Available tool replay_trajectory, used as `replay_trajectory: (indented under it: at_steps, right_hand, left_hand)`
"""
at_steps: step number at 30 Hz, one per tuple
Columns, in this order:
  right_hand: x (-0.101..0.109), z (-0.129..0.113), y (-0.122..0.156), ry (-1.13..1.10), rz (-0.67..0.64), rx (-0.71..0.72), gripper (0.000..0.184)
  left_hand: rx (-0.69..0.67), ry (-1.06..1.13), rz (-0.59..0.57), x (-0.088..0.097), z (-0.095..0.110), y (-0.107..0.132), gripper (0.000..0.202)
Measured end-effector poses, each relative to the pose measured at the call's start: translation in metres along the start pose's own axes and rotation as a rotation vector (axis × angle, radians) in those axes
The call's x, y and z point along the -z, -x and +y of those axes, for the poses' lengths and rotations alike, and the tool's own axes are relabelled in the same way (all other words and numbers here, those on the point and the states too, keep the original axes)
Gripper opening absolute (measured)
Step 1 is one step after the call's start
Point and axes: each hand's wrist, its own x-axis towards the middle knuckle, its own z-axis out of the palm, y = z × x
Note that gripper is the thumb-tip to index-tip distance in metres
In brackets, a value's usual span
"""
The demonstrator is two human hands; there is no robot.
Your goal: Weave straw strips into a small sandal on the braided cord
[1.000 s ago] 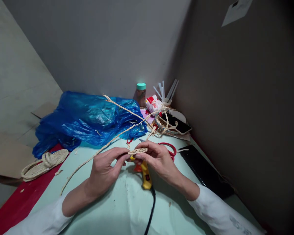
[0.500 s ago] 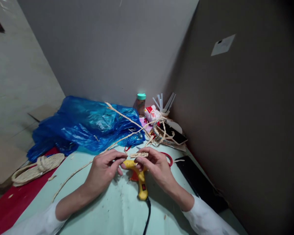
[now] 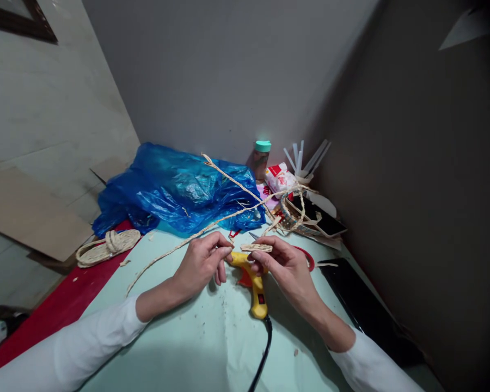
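Note:
A short piece of braided straw (image 3: 256, 247) sits between the thumb and fingers of my right hand (image 3: 288, 267), its free end pointing left. My left hand (image 3: 206, 261) faces it, thumb and forefinger pinched together just short of the braid; anything between those fingertips is too small to make out. Below both hands a yellow glue gun (image 3: 259, 305) lies on the table, its nozzle end partly hidden and its black cord running toward me. Behind the right hand, a red-handled pair of scissors (image 3: 309, 258) is mostly covered.
A long straw cord (image 3: 179, 246) crosses the pale green tabletop (image 3: 179, 348). A blue plastic bag (image 3: 175, 190) lies at the back, with a green-lidded jar (image 3: 262, 155) and glue sticks (image 3: 300, 158) beside it. A woven straw sole (image 3: 108, 247) lies left; a black flat object (image 3: 359, 305) lies right.
The view has turned slightly left, so everything sits further right and a little higher. Both hands keep nearly the same pose, and the right still holds the braided straw.

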Motion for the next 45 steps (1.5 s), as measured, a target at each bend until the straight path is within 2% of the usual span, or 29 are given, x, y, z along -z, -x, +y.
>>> replay_trajectory:
  at_steps: [5, 10, 14, 19, 22, 25, 28, 31, 33, 36, 41, 45]
  right_hand:
    - [0.0, 0.001, 0.0, 0.035, -0.012, 0.017, 0.022]
    - [-0.002, -0.001, 0.001, 0.058, -0.011, 0.02, 0.021]
    - [-0.002, -0.002, 0.002, 0.067, -0.009, 0.021, 0.023]
    - [-0.002, 0.0, 0.003, 0.061, -0.015, 0.038, 0.024]
    - [-0.001, 0.003, 0.004, 0.104, -0.014, 0.069, 0.023]
    - [0.001, 0.007, 0.004, 0.182, -0.026, 0.115, 0.021]
    - [0.003, 0.009, 0.004, 0.22, -0.047, 0.151, 0.021]
    - [0.004, 0.009, 0.004, 0.278, -0.076, 0.196, 0.019]
    - [0.004, 0.008, 0.005, 0.326, -0.102, 0.231, 0.018]
    - [0.002, 0.007, 0.008, 0.314, -0.14, 0.235, 0.017]
    - [-0.001, 0.006, 0.009, 0.246, -0.139, 0.171, 0.018]
    - [-0.004, 0.007, 0.01, 0.172, -0.119, 0.132, 0.02]
  left_hand:
    - [0.026, 0.029, -0.03, 0.0, -0.004, -0.002, 0.016]
    - [0.039, -0.043, -0.074, 0.001, -0.005, -0.001, 0.029]
    - [-0.004, -0.141, 0.046, 0.007, -0.002, -0.003, 0.031]
    - [-0.114, -0.211, 0.211, 0.011, 0.004, -0.007, 0.043]
    - [-0.144, -0.219, 0.236, 0.008, 0.006, -0.007, 0.042]
    - [-0.132, -0.087, 0.16, 0.004, 0.007, -0.006, 0.01]
    - [-0.186, -0.052, 0.033, 0.003, 0.007, -0.002, 0.033]
    - [-0.334, -0.272, -0.023, 0.002, 0.006, 0.001, 0.026]
    - [-0.448, -0.405, -0.008, 0.002, 0.004, 0.003, 0.019]
    - [-0.575, -0.476, 0.012, 0.001, 0.0, 0.005, 0.019]
    - [-0.624, -0.519, -0.039, 0.003, -0.003, 0.005, 0.026]
    - [-0.661, -0.543, -0.059, 0.002, 0.003, 0.005, 0.026]
